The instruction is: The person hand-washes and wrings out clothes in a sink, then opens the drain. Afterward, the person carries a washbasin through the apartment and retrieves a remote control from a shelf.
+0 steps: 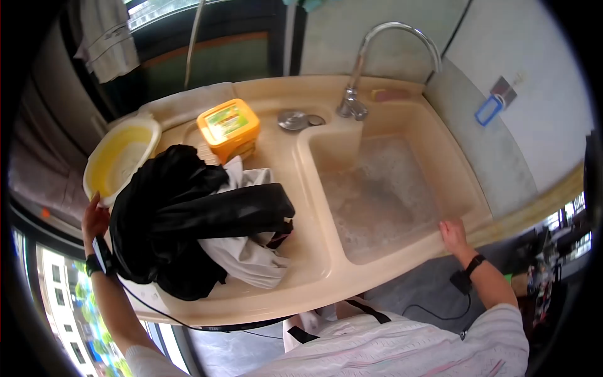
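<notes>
Right of the tap (pixel 358 69), I see a whitish wall (pixel 534 81) above a grey-green band (pixel 480 141); left of it, a dark-framed window (pixel 164 11); nearer me, grey floor (pixel 392 303) and, far left, a daylit window (pixel 70 301)

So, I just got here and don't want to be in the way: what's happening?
A person stands at a beige sink holding cloudy, sudsy water. Their right hand rests on its front rim; their left hand is at the edge of a yellow-and-white plastic basin, grip unclear. Black fabric and white fabric lie heaped on the counter, near an orange lidded plastic tub.
</notes>
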A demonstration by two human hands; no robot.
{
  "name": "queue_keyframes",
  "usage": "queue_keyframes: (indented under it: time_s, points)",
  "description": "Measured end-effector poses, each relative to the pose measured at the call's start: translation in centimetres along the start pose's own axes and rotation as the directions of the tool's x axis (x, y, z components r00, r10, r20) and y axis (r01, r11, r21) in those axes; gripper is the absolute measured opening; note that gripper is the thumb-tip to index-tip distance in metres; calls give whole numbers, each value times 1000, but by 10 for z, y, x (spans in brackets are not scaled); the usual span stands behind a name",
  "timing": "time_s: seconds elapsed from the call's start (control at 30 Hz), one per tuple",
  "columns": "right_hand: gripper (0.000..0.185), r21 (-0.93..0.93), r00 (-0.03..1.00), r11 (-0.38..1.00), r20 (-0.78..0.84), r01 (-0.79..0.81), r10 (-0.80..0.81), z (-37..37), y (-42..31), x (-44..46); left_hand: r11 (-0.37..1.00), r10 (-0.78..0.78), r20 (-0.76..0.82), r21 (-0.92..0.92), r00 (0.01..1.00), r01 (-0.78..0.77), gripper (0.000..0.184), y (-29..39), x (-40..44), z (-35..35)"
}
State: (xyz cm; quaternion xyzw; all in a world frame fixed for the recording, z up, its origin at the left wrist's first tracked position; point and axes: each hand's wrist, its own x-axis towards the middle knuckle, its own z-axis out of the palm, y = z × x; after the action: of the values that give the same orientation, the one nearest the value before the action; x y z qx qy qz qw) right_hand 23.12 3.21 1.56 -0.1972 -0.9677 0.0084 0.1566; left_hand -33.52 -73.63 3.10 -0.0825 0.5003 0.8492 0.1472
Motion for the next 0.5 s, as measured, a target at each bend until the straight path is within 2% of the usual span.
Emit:
queue_keyframes:
  time_s: [0.03, 0.13, 0.23, 0.27, 0.33, 0.4, 0.47, 0.5]
  points:
    - [22, 26, 999, 1000, 43, -9, 8, -3, -3, 1, 1000, -11, 54, 22, 998, 10, 28, 4, 0, -2]
    - [21, 2, 1000, 1000, 20, -15, 15, -7, -9, 1, 999, 0, 168, 36, 986, -6, 34, 18, -11, 2]
    - [21, 36, 999, 998, 2, -47, 47, -4, -4, -1, 983, -183, 214, 37, 960, 179, 45, 27, -48, 31]
    - [22, 38, 1000, 999, -14, -21, 22, -3, -2, -1, 992, -104, 240, 95, 965, 83, 49, 31, -42, 14]
    - [22, 45, 999, 999, -30, -15, 17, -2, -1, -2, 979, -17, 227, 203, 974, -30, 49, 36, -65, 26]
    - [23, 47, 999, 999, -52, -1, 3, -2, 0, -3, 876, 255, 167, 376, 952, -301, 50, 47, -68, 2]
    - [23, 45, 999, 998, -34, -37, 38, -2, 2, -3, 831, 401, 122, 369, 908, -417, 48, 54, -87, 10]
    - [24, 36, 998, 998, -19, -51, 52, -3, 3, -4, 762, 427, 72, 508, 902, -401, 47, 63, -100, 13]
